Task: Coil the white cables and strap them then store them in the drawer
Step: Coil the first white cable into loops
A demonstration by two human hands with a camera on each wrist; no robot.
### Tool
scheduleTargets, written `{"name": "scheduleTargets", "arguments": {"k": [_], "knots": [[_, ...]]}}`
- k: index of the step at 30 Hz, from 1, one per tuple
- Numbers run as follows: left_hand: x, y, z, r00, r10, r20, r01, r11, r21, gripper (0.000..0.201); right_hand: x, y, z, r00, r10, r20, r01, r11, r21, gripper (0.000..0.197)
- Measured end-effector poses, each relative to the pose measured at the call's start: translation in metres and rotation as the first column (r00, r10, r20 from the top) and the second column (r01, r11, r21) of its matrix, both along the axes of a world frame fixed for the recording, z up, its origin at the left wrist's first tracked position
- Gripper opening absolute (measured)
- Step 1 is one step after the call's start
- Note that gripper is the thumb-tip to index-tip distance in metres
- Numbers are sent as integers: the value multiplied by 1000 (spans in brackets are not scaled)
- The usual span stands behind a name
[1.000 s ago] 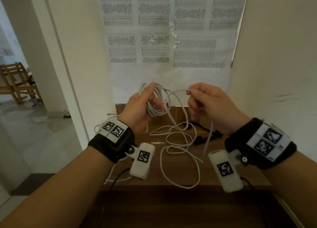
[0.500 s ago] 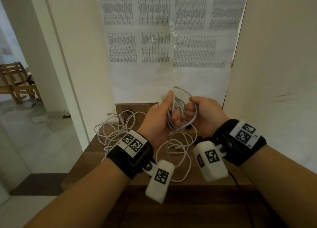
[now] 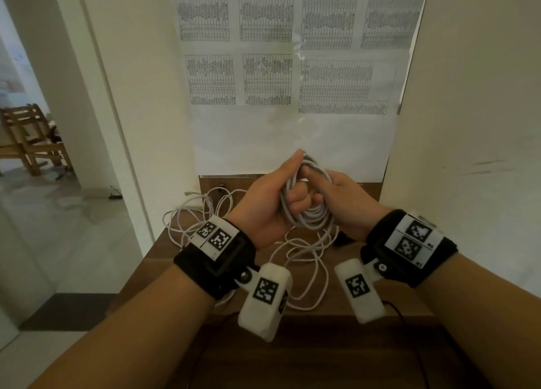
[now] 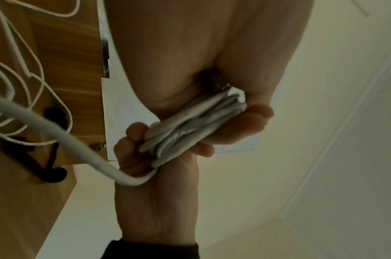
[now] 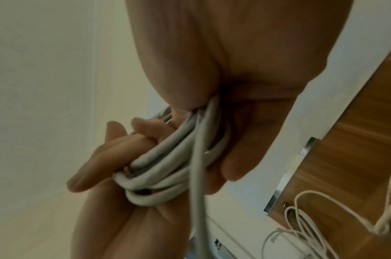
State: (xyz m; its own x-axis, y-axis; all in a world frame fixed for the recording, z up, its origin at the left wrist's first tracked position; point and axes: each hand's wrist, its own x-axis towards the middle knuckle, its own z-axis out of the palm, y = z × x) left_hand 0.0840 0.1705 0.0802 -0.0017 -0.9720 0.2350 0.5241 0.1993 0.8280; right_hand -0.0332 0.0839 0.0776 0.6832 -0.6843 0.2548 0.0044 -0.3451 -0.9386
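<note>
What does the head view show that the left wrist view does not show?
Only the head view shows the printed paper tables on the wall, the wooden chair and both wristbands. Only the left wrist view shows the black straps lying on the wooden cabinet top. Both show the left hand gripping the coiled white cable and loose white cable on the wood.

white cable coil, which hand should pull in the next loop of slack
Right. The left hand has its grip around the coil, so it should stay as anchor. The right hand only steadies the coil's other side, and the loose cable hangs just below it on the tabletop.
</note>
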Motion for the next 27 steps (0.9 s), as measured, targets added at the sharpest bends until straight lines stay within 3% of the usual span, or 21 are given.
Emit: {"name": "scheduleTargets", "arguments": {"k": [2,5,8,12,14,17,20,23,25,27], "knots": [[-1,1,0,1000,14,12,-14,1000,-13,33,2,1,-1,1000,0,20,-1,999,37,41],[2,1,0,999,41,16,-40,999,-29,36,3,1,-2,1000,3,16,-4,998,64,56],[10,1,1,993,120,10,-119,992,-32,38,-5,-2,-2,998,41,47,-48,988,146,54],[25,-4,5,961,253,-108,-254,967,9,41,-19,-2,-6,994,1,108,-14,993,120,60],[29,-7,6,941,317,-115,-317,948,16,41,-18,-1,-7,993,-13,119,3,996,91,53],[27,-11,9,927,356,-116,-359,933,-3,39,-12,-2,-8,968,-167,186,142,979,144,27],[19,-13,15,909,402,-112,-409,912,-43,37,-8,-3,-11,967,-229,115,219,971,98,18],[12,-16,22,866,494,-83,-500,862,-87,37,-8,5,-14,995,-42,-93,44,999,14,31],[11,-18,26,836,542,-90,-549,829,-110,37,-9,11,-18,971,149,-187,-130,985,111,50],[14,-19,30,810,574,-123,-586,801,-119,38,-9,17,-22,946,269,-181,-220,942,253,55]]}}
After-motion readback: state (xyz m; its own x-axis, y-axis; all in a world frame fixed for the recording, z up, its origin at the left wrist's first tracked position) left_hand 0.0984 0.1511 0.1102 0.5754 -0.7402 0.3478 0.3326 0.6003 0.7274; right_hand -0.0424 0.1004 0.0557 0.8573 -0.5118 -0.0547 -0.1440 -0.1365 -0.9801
